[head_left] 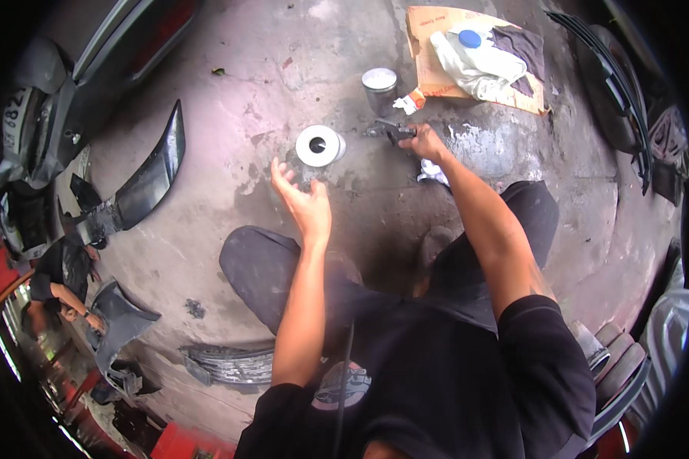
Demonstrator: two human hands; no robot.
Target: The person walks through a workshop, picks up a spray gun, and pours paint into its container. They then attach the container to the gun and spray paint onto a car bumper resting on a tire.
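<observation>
My left hand (pixel 302 200) is raised over the floor with its fingers spread, holding nothing. Just beyond its fingertips stands a round metal can (pixel 306 148) with a pale rim and a dark round opening in its top. My right hand (pixel 426 144) is closed around a dark hand tool (pixel 393 133), whose exact kind I cannot make out. The tool points left toward the can, apart from it. Behind the tool stands a second metal can (pixel 380 81) with a silvery top. Crumpled white material (pixel 432 172) lies beneath my right wrist.
Cardboard (pixel 429 65) at the back right bears a white cloth (pixel 475 69), a blue cap (pixel 469 38) and dark cloth. A small orange-and-white packet (pixel 411 101) touches its edge. Vehicle body parts (pixel 149 180) lie left. At far left, another person (pixel 65 287) handles a grey panel (pixel 126 329).
</observation>
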